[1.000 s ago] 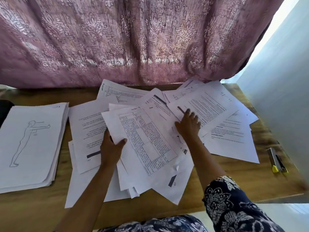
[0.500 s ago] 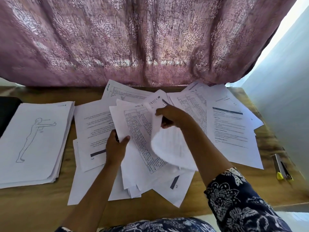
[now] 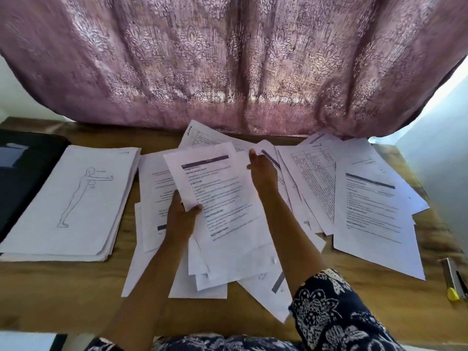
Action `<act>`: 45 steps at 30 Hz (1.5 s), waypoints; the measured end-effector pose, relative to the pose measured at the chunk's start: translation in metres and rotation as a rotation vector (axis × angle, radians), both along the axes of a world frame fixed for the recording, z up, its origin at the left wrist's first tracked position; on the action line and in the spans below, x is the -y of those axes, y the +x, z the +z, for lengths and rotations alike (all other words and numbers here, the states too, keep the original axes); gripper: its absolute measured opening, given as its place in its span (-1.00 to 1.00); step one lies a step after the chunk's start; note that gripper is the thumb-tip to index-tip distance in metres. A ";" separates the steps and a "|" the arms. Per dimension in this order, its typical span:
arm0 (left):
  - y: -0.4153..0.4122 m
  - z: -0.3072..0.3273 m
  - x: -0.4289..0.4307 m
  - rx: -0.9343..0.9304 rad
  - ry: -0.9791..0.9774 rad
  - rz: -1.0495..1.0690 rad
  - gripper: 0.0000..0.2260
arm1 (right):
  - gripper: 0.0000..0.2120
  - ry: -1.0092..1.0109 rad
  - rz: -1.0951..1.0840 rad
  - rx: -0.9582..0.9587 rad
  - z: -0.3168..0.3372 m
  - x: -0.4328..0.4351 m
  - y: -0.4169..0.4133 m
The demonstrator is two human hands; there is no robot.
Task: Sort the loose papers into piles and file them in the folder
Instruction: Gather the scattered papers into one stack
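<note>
Loose printed papers (image 3: 374, 209) lie scattered over the middle and right of the wooden table (image 3: 63, 287). My left hand (image 3: 181, 219) grips the left edge of a small stack, thumb on top. The top sheet (image 3: 217, 193) has a dark header bar and lines of text. My right hand (image 3: 262, 171) rests at that sheet's right edge with fingers straight and pointing away from me. A neat pile (image 3: 73, 198) topped by a line drawing of a standing figure sits at the left. A black folder (image 3: 22, 173) lies at the far left, partly cut off.
A pink patterned curtain (image 3: 228, 64) hangs along the table's back edge. A stapler with a yellow tip (image 3: 454, 282) lies at the right front. A pale wall (image 3: 440, 153) borders the right side. Bare wood shows along the front edge.
My right hand lifted a sheet from the right part of the spread, turned it over and laid it on the stack in my left hand. The camera tilted slightly.
</note>
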State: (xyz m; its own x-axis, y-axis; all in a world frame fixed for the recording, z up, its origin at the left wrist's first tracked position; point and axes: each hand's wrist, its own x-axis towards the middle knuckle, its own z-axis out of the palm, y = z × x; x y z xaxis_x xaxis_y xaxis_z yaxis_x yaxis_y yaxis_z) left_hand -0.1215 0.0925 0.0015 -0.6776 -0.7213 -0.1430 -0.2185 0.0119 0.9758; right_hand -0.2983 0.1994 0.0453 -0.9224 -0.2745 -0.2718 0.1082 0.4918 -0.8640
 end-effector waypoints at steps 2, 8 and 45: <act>0.006 0.008 0.008 -0.042 0.052 0.008 -0.56 | -0.50 0.073 -0.007 -0.193 -0.011 -0.018 -0.013; 0.019 0.036 0.035 -0.220 0.096 -0.014 -0.57 | -0.46 -0.400 0.311 0.436 -0.009 -0.037 0.002; 0.160 -0.003 0.230 0.864 -0.720 0.090 -0.38 | -0.46 -0.291 0.307 0.187 -0.021 0.226 0.221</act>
State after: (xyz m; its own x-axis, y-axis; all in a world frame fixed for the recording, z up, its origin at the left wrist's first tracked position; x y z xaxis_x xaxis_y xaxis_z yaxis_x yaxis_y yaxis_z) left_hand 0.0390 -0.1380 -0.0014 -0.4943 -0.8665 -0.0699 -0.8457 0.4607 0.2693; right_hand -0.0776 -0.0261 0.0245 -0.7293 -0.6165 -0.2969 0.1626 0.2654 -0.9503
